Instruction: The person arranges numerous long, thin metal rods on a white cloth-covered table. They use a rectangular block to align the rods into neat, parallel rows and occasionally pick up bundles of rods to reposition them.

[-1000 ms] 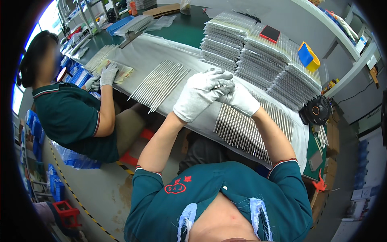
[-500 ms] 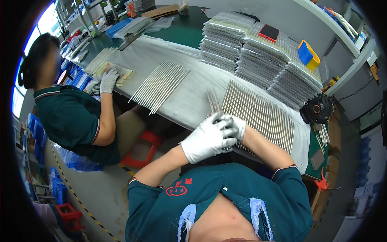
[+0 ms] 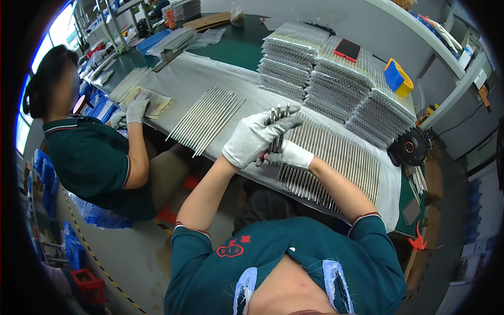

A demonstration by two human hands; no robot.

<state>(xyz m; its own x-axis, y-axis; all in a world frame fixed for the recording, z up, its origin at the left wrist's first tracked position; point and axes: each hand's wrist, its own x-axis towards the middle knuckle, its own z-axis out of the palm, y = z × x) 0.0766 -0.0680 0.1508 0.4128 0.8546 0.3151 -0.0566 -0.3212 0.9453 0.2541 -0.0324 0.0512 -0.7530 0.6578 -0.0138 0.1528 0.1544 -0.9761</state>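
Observation:
Both my hands wear white gloves and meet over the table's near edge. My left hand (image 3: pixel 248 140) is closed, its fingers wrapped round a small bundle of metal rods (image 3: pixel 279 111). The bundle stands roughly upright, with the rod ends showing above the fingers. Just below and to the right, my right hand (image 3: pixel 295 156) grips the lower part of the same bundle; some of its fingers are hidden. Under and beside my right hand lies a wide row of similar metal rods (image 3: pixel 336 157). A smaller group of rods (image 3: pixel 207 119) lies on the white cloth to the left.
White cloth (image 3: pixel 239 100) covers the table. Stacked bubble-wrap sheets (image 3: pixel 336 89) rise behind the rods, with a red-edged phone (image 3: pixel 347 50) and a tape roll (image 3: pixel 399 77) on top. A black fan (image 3: pixel 410 147) stands at right. At left sits a gloved co-worker (image 3: pixel 94 152).
My hands have moved away from my body, the left one to the upper left. The rod bundle now shows more clearly above my left fingers.

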